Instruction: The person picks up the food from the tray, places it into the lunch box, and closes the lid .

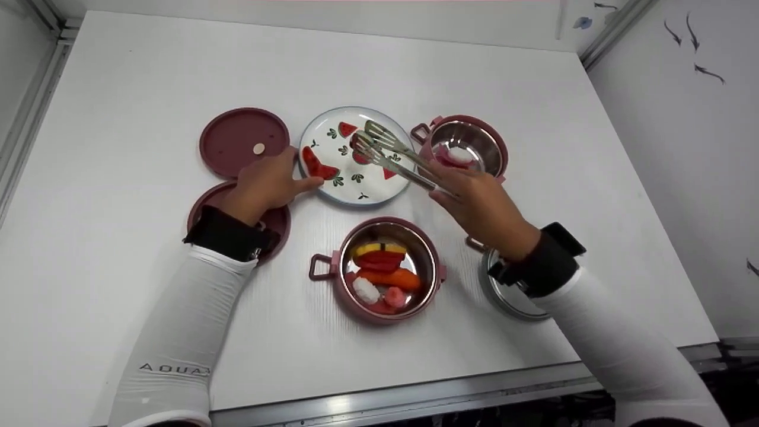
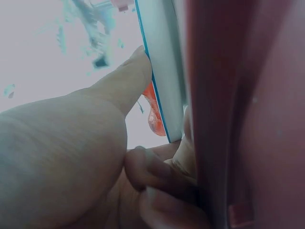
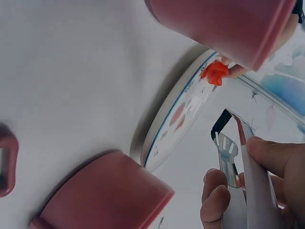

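My left hand [image 1: 270, 181] grips the left rim of a white plate [image 1: 364, 193] printed with watermelon slices, its thumb on the rim. A red toy food piece [image 1: 311, 161] lies on the plate near that thumb; its kind is unclear. In my right hand [image 1: 483, 204] is a pair of metal tongs [image 1: 397, 166], their slotted tips apart over the plate. Nothing shows between the tips. In the right wrist view the fingers and thumb hold the tongs' pale handles [image 3: 259, 191]. The left wrist view shows the thumb against the plate's blue-edged rim [image 2: 159, 95].
A pink steel-lined pot [image 1: 388, 314] in front holds several toy foods, orange, yellow, red, white and pink. Another pot [image 1: 489, 142], back right, holds white and pink pieces. Two dark red lids [image 1: 243, 133] [image 1: 276, 228] lie left. A round grey-rimmed item [image 1: 504, 296] sits beneath my right wrist.
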Available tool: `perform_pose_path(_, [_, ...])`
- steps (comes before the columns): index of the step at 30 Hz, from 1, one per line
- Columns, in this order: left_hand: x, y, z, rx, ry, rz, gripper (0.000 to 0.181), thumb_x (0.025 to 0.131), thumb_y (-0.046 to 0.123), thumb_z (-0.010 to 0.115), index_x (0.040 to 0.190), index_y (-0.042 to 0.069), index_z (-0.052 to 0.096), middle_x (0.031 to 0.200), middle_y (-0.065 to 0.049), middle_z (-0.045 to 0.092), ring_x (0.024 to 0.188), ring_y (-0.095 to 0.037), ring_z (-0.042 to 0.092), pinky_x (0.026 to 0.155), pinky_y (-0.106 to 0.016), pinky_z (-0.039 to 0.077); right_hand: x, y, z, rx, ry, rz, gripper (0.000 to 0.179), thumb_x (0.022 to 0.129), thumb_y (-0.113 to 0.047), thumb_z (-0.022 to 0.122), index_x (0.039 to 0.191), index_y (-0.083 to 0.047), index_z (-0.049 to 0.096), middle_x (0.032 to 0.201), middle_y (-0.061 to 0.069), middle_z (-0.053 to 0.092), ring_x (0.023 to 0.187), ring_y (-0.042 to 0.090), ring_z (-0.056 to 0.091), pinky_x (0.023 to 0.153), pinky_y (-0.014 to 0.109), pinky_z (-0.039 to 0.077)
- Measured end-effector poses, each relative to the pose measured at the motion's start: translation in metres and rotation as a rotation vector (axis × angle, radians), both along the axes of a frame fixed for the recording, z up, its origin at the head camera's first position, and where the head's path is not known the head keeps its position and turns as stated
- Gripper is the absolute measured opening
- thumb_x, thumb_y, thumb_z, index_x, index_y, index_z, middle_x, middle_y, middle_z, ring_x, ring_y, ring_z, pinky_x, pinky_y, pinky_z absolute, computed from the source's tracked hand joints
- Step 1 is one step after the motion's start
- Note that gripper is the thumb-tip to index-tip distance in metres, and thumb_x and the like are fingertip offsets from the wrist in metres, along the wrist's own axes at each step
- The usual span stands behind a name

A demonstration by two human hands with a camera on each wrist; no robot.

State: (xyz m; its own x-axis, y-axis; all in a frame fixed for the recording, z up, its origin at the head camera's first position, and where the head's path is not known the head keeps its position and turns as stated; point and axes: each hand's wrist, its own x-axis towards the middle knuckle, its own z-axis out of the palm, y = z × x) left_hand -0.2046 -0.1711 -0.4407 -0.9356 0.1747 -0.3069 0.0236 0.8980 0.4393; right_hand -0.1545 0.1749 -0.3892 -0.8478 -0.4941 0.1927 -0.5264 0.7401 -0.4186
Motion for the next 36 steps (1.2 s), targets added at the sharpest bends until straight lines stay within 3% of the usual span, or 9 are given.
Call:
perform_pose_path(5, [-0.001,0.000,-0.001,0.007,0.003,-0.005,0.078,0.092,0.063,0.059,0.142,0.006,0.040,0.139,-0.022,0.056,0.122,-0.044,0.055,0.101,-0.066,0.037,0.011,0.039,0.009,-0.033,0.088,-0.071,0.047,0.094,-0.008,0.069,0.139,-0.003,0.058,0.121,0.018,0.071,0.093,0.026,0.071,0.075,0.037,0.056])
perform_pose_path(11, [-0.003,-0.002,-0.001,-0.003,-0.006,-0.005,0.079,0.092,0.064,0.058,0.143,0.006,0.039,0.142,-0.021,0.054,0.124,-0.044,0.053,0.102,-0.066,0.037,0.019,0.083,0.009,-0.034,0.130,-0.188,0.047,0.092,-0.004,0.070,0.138,0.001,0.057,0.123,0.023,0.068,0.107,0.034,0.070,0.081,0.045,0.057])
perform_pose_path(12, [-0.003,-0.003,0.000,-0.004,-0.007,-0.005,0.079,0.092,0.063,0.058,0.143,0.006,0.039,0.142,-0.021,0.054,0.124,-0.044,0.054,0.103,-0.066,0.036,0.020,0.087,0.008,-0.041,0.134,-0.204,0.047,0.092,-0.004,0.070,0.137,0.001,0.058,0.124,0.024,0.067,0.108,0.037,0.069,0.084,0.051,0.056])
perform_pose_path(16, [-0.003,-0.006,0.000,0.009,0.004,0.005,0.077,0.092,0.062,0.059,0.142,0.006,0.040,0.140,-0.020,0.055,0.123,-0.043,0.054,0.104,-0.067,0.035,0.020,0.095,0.005,-0.044,0.130,-0.238,0.046,0.092,-0.005,0.070,0.136,0.002,0.059,0.123,0.027,0.067,0.107,0.041,0.069,0.084,0.055,0.055])
perform_pose_path(20, [-0.004,-0.009,-0.001,0.016,0.003,0.012,0.077,0.092,0.062,0.059,0.142,0.006,0.040,0.140,-0.020,0.055,0.124,-0.043,0.053,0.106,-0.067,0.034,0.017,0.093,0.004,-0.037,0.102,-0.254,0.047,0.092,-0.006,0.071,0.137,0.003,0.058,0.124,0.028,0.066,0.107,0.042,0.068,0.083,0.055,0.055])
perform_pose_path(25, [-0.003,-0.011,-0.003,0.021,0.009,0.014,0.077,0.092,0.061,0.059,0.142,0.006,0.040,0.140,-0.019,0.056,0.124,-0.043,0.053,0.105,-0.066,0.035,0.016,0.081,0.004,-0.019,0.093,-0.249,0.049,0.092,-0.006,0.071,0.138,0.003,0.056,0.127,0.026,0.065,0.110,0.038,0.068,0.078,0.046,0.054])
perform_pose_path(30, [-0.003,-0.012,-0.003,0.029,0.006,0.010,0.077,0.092,0.062,0.059,0.141,0.006,0.041,0.140,-0.020,0.056,0.123,-0.043,0.054,0.103,-0.065,0.036,0.015,0.055,0.005,-0.025,0.059,-0.194,0.049,0.094,-0.009,0.070,0.140,0.000,0.055,0.125,0.022,0.068,0.102,0.027,0.069,0.074,0.037,0.049])
perform_pose_path(32, [-0.002,-0.011,-0.002,0.033,0.003,0.011,0.076,0.092,0.062,0.059,0.141,0.007,0.041,0.140,-0.019,0.056,0.124,-0.042,0.053,0.103,-0.065,0.036,0.013,0.041,0.004,-0.027,0.050,-0.159,0.048,0.094,-0.011,0.070,0.139,0.000,0.056,0.123,0.020,0.069,0.092,0.025,0.068,0.073,0.037,0.049])
perform_pose_path(36, [-0.001,-0.008,-0.001,0.032,0.000,0.011,0.075,0.092,0.062,0.060,0.140,0.008,0.041,0.139,-0.018,0.056,0.123,-0.042,0.054,0.103,-0.065,0.036,0.008,0.014,0.005,-0.012,0.034,-0.082,0.049,0.093,-0.015,0.072,0.138,-0.002,0.059,0.120,0.019,0.071,0.088,0.027,0.068,0.076,0.041,0.054])
